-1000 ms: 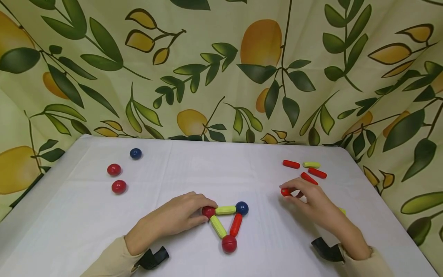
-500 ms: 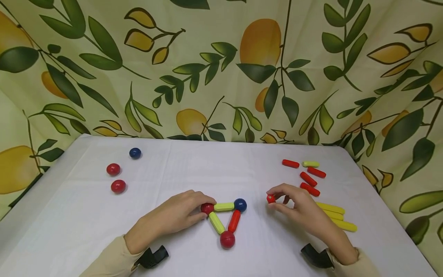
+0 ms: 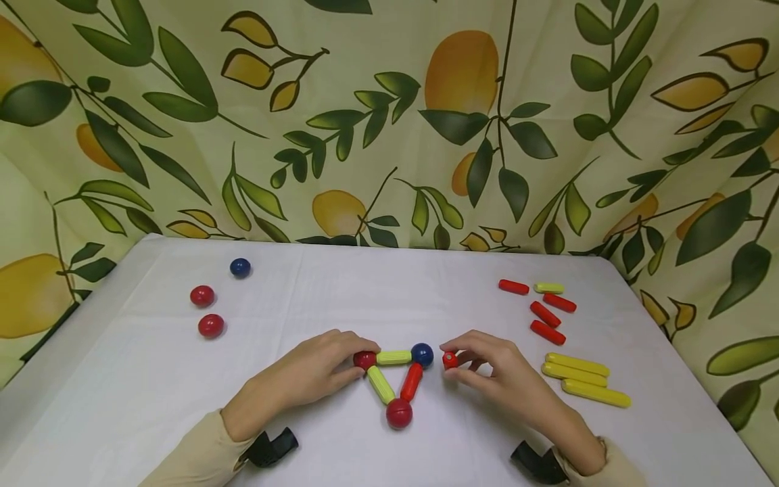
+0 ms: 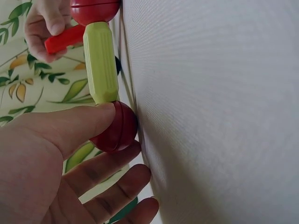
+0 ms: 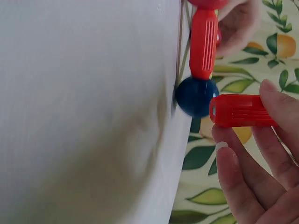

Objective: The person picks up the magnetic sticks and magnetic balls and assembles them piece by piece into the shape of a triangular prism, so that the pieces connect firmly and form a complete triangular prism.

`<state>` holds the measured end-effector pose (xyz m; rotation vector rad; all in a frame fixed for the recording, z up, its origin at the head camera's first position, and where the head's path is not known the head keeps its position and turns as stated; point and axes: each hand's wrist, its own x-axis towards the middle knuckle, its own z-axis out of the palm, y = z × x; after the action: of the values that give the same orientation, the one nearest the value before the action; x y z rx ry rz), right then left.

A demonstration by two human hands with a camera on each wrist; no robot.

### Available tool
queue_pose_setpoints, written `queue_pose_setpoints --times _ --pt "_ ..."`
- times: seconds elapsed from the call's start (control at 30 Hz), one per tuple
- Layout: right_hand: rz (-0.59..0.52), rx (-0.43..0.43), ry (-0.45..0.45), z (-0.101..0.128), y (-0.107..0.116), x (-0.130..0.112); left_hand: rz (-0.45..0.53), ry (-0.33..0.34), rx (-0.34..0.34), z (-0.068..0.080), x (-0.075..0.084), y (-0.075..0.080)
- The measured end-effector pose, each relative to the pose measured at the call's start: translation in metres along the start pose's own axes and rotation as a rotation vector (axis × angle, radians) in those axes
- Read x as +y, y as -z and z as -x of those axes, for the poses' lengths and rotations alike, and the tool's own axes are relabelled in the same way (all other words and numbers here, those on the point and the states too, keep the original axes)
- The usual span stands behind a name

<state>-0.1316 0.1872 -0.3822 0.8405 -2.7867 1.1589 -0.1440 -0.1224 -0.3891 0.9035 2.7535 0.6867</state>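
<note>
A triangle of balls and short rods lies on the white cloth, with a red ball (image 3: 399,414) at its near corner and a blue ball (image 3: 422,355) at its far right. Two of its sides are yellow-green rods (image 3: 393,357); the third is a red rod (image 3: 411,381). My left hand (image 3: 316,368) pinches the left red ball (image 4: 117,128) between thumb and fingers. Just right of the blue ball, my right hand (image 3: 502,372) pinches a loose red rod (image 5: 243,110) by one end. In the right wrist view the rod's free end overlaps the blue ball's edge.
At the back left lie two red balls (image 3: 210,326) and a blue ball (image 3: 240,268). Several short red rods (image 3: 548,332) and a yellow-green rod (image 3: 549,288) lie back right, with long yellow rods (image 3: 596,392) in front of them. A patterned curtain (image 3: 389,122) hangs behind the table.
My right hand has carried the red rod leftward from beside the loose rods to near the blue ball. My left hand keeps its hold on the red ball.
</note>
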Motion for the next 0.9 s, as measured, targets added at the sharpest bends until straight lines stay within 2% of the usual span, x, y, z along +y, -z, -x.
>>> queue_pose_setpoints --times 0.37,0.57,0.9 --pt "-0.114 -0.069 0.107 -0.009 -0.012 -0.016 0.004 0.002 -0.001 -0.001 0.000 0.000" --pt "-0.160 -0.111 0.147 -0.012 -0.017 -0.026 0.000 -0.028 0.013 0.000 0.000 0.000" --pt "-0.223 -0.110 0.290 -0.010 -0.024 -0.036 -0.003 -0.030 0.015 0.000 -0.001 0.000"
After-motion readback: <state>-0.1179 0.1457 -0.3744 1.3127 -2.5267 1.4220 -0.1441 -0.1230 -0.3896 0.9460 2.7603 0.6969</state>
